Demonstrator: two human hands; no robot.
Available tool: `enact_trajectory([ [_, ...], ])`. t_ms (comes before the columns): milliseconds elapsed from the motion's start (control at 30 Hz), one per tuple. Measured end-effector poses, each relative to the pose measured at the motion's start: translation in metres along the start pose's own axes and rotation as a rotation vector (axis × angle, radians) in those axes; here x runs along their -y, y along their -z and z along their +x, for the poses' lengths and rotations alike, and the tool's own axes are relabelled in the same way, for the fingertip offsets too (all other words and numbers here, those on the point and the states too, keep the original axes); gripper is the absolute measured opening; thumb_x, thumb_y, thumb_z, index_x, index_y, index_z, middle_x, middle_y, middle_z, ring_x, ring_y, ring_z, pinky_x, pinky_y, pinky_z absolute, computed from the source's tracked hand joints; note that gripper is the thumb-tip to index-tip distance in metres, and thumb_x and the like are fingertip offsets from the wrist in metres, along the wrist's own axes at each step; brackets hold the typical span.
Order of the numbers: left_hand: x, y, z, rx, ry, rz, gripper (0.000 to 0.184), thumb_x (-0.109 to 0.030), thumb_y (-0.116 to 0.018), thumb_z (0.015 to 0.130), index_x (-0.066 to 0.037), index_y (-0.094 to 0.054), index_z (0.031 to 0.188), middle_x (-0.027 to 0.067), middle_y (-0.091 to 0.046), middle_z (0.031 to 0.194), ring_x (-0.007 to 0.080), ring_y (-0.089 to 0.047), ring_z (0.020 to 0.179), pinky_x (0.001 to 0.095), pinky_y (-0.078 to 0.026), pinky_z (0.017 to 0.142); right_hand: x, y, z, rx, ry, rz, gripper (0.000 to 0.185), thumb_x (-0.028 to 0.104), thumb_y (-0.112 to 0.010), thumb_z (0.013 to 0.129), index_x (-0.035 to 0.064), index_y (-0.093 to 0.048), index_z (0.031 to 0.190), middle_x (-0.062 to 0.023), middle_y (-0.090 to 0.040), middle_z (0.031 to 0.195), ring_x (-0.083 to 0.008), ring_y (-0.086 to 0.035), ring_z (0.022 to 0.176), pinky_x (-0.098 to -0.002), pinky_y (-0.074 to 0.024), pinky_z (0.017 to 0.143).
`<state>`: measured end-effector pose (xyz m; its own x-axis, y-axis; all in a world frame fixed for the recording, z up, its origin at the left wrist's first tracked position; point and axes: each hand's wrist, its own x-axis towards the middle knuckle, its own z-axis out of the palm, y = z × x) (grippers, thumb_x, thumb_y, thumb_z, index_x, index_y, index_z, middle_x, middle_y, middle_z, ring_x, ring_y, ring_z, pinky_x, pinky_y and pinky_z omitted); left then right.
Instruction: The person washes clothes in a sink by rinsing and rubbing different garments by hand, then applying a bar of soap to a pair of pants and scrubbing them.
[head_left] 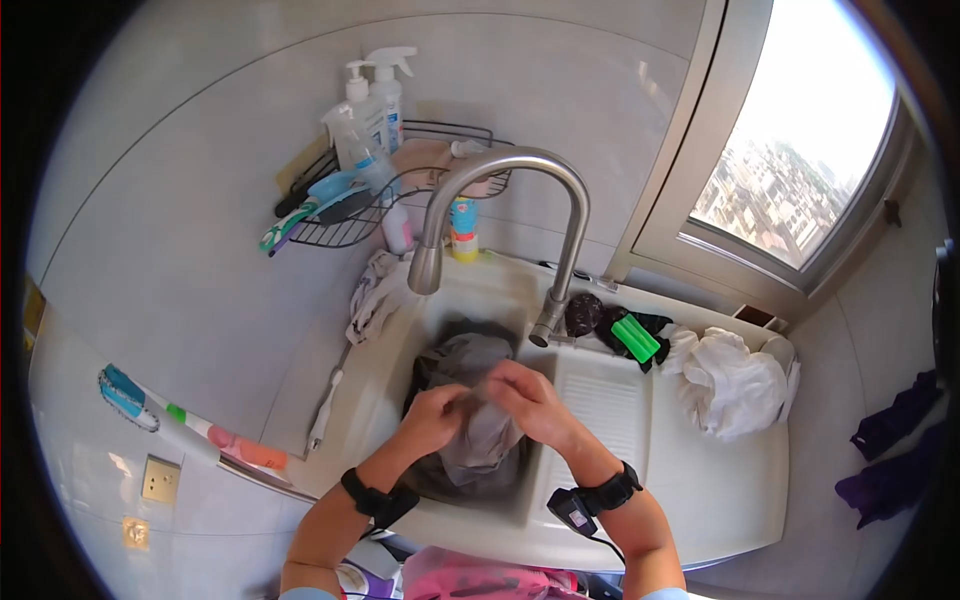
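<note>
Grey wet-looking cloth (480, 445), perhaps a garment, lies bunched in the sink basin (400, 330). Over it, my left hand (432, 418) is closed, its fingers gripping a raised fold of the cloth. My right hand (530, 403) is close beside it on the right, also closed on the cloth and a little smeared by motion. Darker fabric shows around the edges of the basin. Above and behind my hands arches the metal faucet (560, 170), its spout end left of my right hand.
A ribbed washboard (600, 420) adjoins the basin on the right. White cloth (735, 380) and a green block (636, 338) lie on the counter. A wire corner rack (350, 230) holds bottles and brushes. A white toothbrush (325, 410) lies on the left rim.
</note>
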<state>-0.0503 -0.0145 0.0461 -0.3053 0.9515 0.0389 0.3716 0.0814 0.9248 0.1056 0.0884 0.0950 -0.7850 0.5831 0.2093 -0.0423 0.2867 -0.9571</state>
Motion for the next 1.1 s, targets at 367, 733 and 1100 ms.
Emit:
enact_trajectory([
  [367,0.030,-0.013,0.011,-0.094,0.490,-1.005,0.019,-0.015,-0.048,0.083,-0.004,-0.055,0.097,0.0069,-0.059,0.092,0.0193,-0.057,0.086,0.0339,-0.045,0.077,-0.062,-0.020,-0.040,0.102,0.268,-0.672,0.024,0.010,-0.063,0.069,0.0062,-0.054,0.090,-0.0062,-0.057,0.081,-0.0239,-0.054,0.080,-0.0376,-0.0404,0.070],
  [733,0.022,-0.038,-0.008,-0.281,0.299,-0.631,0.017,-0.006,-0.045,0.080,0.000,-0.055,0.093,0.0051,-0.058,0.083,0.0130,-0.055,0.078,0.0255,-0.044,0.068,-0.064,-0.051,-0.047,0.049,-0.006,-0.019,0.010,0.008,-0.055,0.076,0.0050,-0.060,0.084,-0.0105,-0.058,0.086,-0.0264,-0.056,0.081,-0.0368,-0.0441,0.070],
  [1100,0.033,-0.040,-0.028,-0.123,0.234,-0.406,0.014,-0.006,-0.049,0.077,0.002,-0.057,0.086,0.0035,-0.056,0.072,0.0093,-0.049,0.067,0.0234,-0.041,0.064,-0.240,-0.086,-0.070,0.609,-0.446,-0.637,0.052,0.032,-0.035,0.088,0.0086,-0.029,0.133,-0.0095,-0.025,0.139,-0.0220,-0.019,0.130,-0.0329,-0.0129,0.106],
])
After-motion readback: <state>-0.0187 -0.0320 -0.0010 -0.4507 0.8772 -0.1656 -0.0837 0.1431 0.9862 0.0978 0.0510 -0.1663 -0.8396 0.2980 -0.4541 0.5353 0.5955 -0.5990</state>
